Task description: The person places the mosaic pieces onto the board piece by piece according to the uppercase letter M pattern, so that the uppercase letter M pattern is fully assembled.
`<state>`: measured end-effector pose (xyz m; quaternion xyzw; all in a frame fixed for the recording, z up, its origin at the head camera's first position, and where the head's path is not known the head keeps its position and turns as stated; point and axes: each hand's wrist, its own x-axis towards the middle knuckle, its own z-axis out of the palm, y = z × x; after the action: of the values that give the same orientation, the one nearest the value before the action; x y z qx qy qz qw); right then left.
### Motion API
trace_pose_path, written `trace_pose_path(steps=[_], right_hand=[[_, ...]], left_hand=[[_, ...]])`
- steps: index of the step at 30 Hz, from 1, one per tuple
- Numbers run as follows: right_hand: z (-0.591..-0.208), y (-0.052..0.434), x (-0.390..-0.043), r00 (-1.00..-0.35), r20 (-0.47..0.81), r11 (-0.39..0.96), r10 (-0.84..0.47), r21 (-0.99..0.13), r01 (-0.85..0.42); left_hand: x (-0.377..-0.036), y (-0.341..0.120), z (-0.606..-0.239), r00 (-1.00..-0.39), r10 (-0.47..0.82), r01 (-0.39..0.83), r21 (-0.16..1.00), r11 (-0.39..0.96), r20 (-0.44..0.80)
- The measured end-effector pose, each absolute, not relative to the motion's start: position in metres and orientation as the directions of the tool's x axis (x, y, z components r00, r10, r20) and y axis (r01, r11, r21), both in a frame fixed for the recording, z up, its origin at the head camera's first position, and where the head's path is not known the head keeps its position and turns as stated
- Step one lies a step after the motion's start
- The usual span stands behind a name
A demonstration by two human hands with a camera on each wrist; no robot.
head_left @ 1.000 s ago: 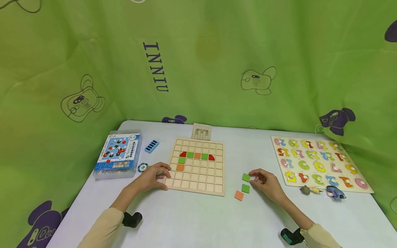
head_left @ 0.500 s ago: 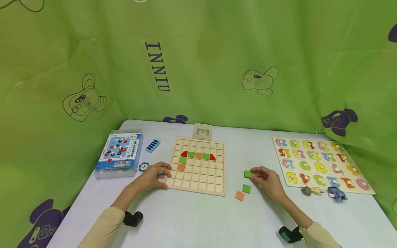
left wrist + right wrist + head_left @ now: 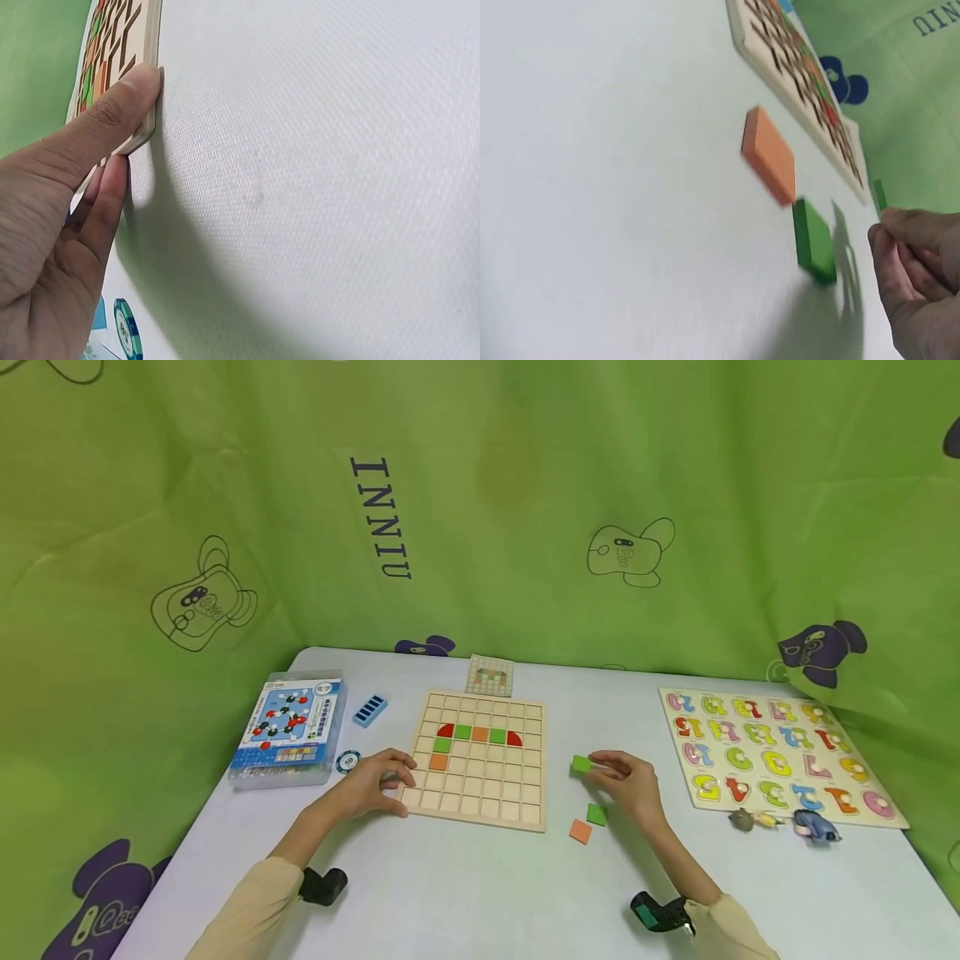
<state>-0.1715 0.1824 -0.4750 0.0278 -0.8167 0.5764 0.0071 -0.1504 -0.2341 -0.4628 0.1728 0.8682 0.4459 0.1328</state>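
Note:
A wooden grid board lies in the middle of the table in the head view. Red quarter-round, green and orange tiles fill a row and part of a column on it. My left hand grips its near left corner, thumb on the near edge and fingers at the left side. Right of the board, my right hand pinches a green square tile between thumb and fingertips, raised over the table. A second green tile and an orange tile lie flat below that hand.
Behind the board lies a small pattern card. A boxed molecule kit, a blue slotted block and a round chip lie left. Right are a number puzzle and small figurines.
My right hand has picked up the farther green tile from the table and carried it left toward the board. My left hand stays at the board's corner.

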Motion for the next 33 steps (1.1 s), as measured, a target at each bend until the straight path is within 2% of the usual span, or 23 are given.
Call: trace_pose_path(steps=[11,21,33], right_hand=[[-0.478,0.133,-0.179,-1.0,-0.002,0.229,0.006,-0.973,0.003],[-0.481,0.1,-0.184,-1.0,0.006,0.179,-0.004,-0.984,-0.007],[-0.479,0.054,-0.188,-0.984,0.17,0.277,-0.059,-0.944,-0.18]], left_hand=[[-0.149,-0.233,-0.462,-0.907,0.415,0.185,0.814,0.551,-0.075],[-0.149,-0.233,-0.461,-0.908,0.413,0.187,0.812,0.553,-0.071],[-0.15,-0.234,-0.463,-0.906,0.416,0.18,0.824,0.537,-0.074]])
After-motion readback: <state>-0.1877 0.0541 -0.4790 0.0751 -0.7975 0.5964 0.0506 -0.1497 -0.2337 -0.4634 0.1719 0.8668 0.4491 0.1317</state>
